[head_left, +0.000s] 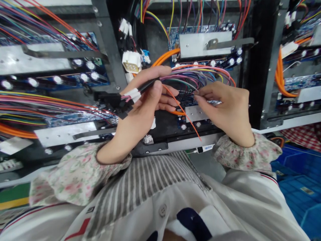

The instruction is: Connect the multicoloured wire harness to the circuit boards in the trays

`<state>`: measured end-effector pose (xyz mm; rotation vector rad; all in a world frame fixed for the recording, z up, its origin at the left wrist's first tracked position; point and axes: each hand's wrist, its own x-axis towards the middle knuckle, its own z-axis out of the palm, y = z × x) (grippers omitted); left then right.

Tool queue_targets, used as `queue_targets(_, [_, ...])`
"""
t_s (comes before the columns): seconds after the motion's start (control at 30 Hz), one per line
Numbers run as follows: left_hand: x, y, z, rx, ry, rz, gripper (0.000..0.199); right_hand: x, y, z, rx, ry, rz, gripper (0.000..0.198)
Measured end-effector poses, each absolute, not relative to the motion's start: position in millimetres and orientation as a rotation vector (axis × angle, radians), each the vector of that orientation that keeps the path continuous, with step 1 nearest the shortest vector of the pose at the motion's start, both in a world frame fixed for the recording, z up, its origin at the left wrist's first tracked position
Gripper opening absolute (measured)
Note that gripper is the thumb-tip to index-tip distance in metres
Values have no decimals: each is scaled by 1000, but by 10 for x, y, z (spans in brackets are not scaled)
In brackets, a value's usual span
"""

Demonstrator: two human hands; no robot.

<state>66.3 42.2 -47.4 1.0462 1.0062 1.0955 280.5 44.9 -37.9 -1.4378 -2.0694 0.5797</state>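
Note:
My left hand [145, 103] is closed round a black-sleeved wire harness [149, 86], thumb pressed on the sleeve. Black connectors [114, 102] with white labels [132, 96] hang from its left end, past the wrist. Out of its right end fans a bundle of coloured wires [200, 71], arching to the right. A loose orange wire [187, 115] slants down from the left hand, its end free. My right hand [223, 107] pinches a grey wire [192, 85] between thumb and forefinger, near the bundle. Behind the hands, a circuit board [184, 122] is partly covered.
Another blue circuit board with a metal plate [200, 45] lies above, beside a white multi-pin connector [131, 62]. More wired boards fill the left bay [65, 130] and the right bay [301, 80]. A metal edge [195, 142] runs along the front. Blue crates [296, 190] stand at lower right.

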Motion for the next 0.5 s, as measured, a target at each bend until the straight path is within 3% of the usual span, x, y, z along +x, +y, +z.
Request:
queue_targets(0.13, [651, 429, -495, 1042, 975, 1092, 19, 2820, 452, -381, -1404, -2145, 543, 16])
queue_targets(0.23, [668, 444, -493, 1006, 921, 1114, 17, 2838, 394, -265, -1402, -2144, 490, 3])
queue_targets(0.4, [704, 410, -399, 1008, 999, 1127, 18, 2874, 257, 4, -1270, -2442, 620, 18])
queue_targets(0.5, [657, 369, -344, 1277, 1219, 1059, 20, 2901, 262, 21, -1443, -2126, 581, 13])
